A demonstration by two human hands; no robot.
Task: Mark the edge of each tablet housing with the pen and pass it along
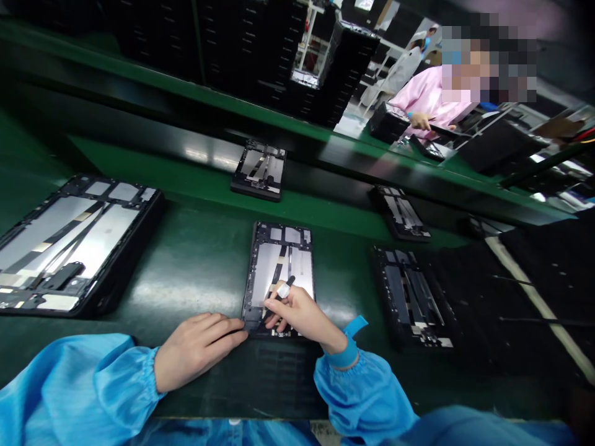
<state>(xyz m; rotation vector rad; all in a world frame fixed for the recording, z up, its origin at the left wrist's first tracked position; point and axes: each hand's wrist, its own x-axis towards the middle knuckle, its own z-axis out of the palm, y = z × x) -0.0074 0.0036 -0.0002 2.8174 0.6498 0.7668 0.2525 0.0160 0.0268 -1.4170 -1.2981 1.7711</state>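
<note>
An opened tablet [303, 257], its inner plates and ribbon cables showing, lies in front of me on the green bench. My left hand [198, 347] rests flat with its fingers stretched out, the fingertips touching the tablet's lower left corner. Over the tablet's lower part, my right hand [297, 313] pinches a slim black tool [284, 288] with a white wrap near its upper end. The tool's exact kind and its tip cannot be made out, as the fingers cover them. A blue band [346, 353] circles my right wrist.
At left stands a stack topped by an opened tablet [111, 229]. Another opened tablet [413, 297] is at right, beside black trays [502, 291]. Farther back lie two more tablets [260, 170] [402, 214]. Beyond a green rail [186, 93] rise tall black stacks; a person in pink [425, 93] works there.
</note>
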